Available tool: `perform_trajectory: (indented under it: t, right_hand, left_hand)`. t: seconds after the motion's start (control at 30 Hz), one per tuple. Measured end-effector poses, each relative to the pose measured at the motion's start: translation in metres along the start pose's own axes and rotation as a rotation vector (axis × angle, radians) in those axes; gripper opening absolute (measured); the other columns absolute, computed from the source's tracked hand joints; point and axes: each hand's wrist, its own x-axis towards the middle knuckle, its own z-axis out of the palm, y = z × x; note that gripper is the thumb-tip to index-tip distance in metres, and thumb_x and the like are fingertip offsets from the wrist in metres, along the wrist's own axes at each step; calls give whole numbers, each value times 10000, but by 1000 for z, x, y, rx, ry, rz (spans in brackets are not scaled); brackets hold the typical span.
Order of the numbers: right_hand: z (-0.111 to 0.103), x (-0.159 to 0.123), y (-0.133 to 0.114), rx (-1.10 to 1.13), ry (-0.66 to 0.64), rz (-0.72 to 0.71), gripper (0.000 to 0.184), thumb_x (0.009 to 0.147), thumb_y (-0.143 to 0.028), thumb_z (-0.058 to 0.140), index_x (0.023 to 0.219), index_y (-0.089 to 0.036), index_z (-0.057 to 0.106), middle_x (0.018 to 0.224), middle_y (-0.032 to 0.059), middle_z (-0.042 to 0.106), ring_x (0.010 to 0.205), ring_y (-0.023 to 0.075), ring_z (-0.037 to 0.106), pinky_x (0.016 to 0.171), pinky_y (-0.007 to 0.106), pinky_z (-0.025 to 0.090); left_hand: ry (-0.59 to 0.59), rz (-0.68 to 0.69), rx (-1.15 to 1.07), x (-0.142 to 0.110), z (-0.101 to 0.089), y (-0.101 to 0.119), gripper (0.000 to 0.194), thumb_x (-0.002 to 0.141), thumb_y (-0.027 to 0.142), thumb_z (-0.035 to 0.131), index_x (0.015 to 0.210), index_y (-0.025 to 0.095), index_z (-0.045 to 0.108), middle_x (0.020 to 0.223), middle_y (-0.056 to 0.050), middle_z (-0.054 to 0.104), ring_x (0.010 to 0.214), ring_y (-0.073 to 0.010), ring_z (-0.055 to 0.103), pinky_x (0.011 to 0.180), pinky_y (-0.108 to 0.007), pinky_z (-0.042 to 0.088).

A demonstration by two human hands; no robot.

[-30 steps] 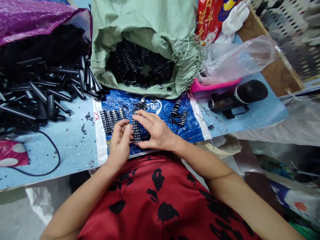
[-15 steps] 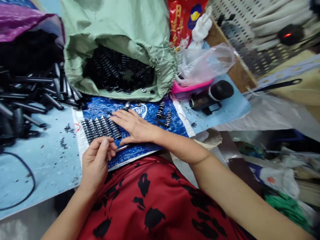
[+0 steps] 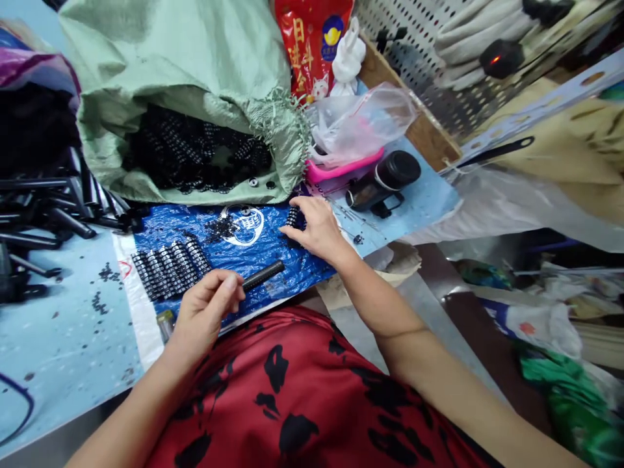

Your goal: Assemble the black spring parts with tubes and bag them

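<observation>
My left hand (image 3: 210, 300) is closed near the blue sack's front edge, its fingers round one end of a slim black rod (image 3: 264, 275) that points right. My right hand (image 3: 319, 227) is over the sack's right side, with thumb and forefinger on either side of a short stack of small black ringed pieces (image 3: 292, 217). The palm partly covers the stack, and whether it is lifted I cannot tell. Several similar stacks (image 3: 170, 268) lie side by side on the blue sack (image 3: 234, 260), left of the rod. Tiny black bits (image 3: 221, 227) are scattered behind them.
Behind stands an open green woven bag (image 3: 185, 58) full of black ringed pieces. Black tubes (image 3: 53, 214) pile up at left. At right are a black flask (image 3: 385, 179), a pink tray (image 3: 341, 170) and a wooden board (image 3: 414, 117). A small cylinder (image 3: 166, 323) sits by my left wrist.
My right hand has left the row of stacks and moved right to the separate stack. More of the black rod shows from my left hand. The view has shifted to the right.
</observation>
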Motion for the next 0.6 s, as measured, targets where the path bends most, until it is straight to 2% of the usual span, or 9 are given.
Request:
perform_trajectory:
  t: [0.1,0.17,0.2,0.27,0.33,0.37,0.43,0.53,0.6]
  right_hand:
    - [1,-25,-28,132,142,-123,620,915,-634,694,1290,-144,638,1337,151,671,1307,251,610,1165,426,454]
    - [8,-41,-52,203,138,-272,580,923,-639,690,1262,-170,649,1333,128,687,1322,217,620,1175,398,457]
    - [12,-48,-64,235,101,-368,565,936,-637,677,1261,-176,650,1329,114,696,1313,200,631,1179,389,452]
    - [20,-55,-77,292,55,-494,614,949,-659,649,1301,-156,634,1370,121,681,1324,192,632,1187,383,439]
    - [20,-56,-74,330,8,-555,677,957,-670,629,1374,-138,604,1377,116,680,1302,174,642,1158,349,453]
    - [17,-55,-67,320,-8,-546,667,971,-655,618,1394,-140,599,1362,104,690,1282,165,647,1134,333,464]
    - [6,-49,-49,202,-20,-426,537,1027,-561,579,1388,-166,624,1330,82,706,1248,170,644,1111,342,460]
    - [-10,-35,-23,-133,-68,-131,342,1047,-362,563,1306,-176,687,1269,111,711,1225,258,604,1110,455,399]
    - [-15,-25,-14,-285,-166,-59,281,1031,-264,546,1233,-168,716,1148,124,717,1163,283,592,1089,496,376]
  left_hand:
    - [61,-30,-76,8,12,4,437,866,580,792,1041,181,749,881,-72,745,728,-136,660,647,-224,515]
    - [105,-74,-222,14,25,6,524,832,586,823,1182,211,713,958,-64,748,805,-153,688,677,-236,541]
    - [113,-94,-299,17,31,7,545,818,578,836,1203,218,697,932,-48,733,785,-149,679,648,-230,533]
    - [103,-145,-405,19,41,7,484,806,536,852,1124,210,689,800,-1,667,633,-113,599,526,-204,455]
    - [101,-180,-449,17,43,6,413,801,487,859,1021,188,678,754,20,628,519,-77,500,460,-196,388]
    - [112,-190,-454,16,42,5,403,797,473,861,1001,179,677,763,17,635,496,-67,477,452,-195,381]
    - [153,-201,-446,13,37,5,414,783,470,867,992,158,693,790,-4,660,504,-68,487,457,-193,393]
    - [195,-207,-428,12,31,5,431,748,483,888,931,136,709,769,-34,666,604,-111,574,486,-193,440]
    - [189,-212,-424,13,31,5,432,709,471,916,886,134,711,782,-44,676,642,-124,601,485,-190,444]
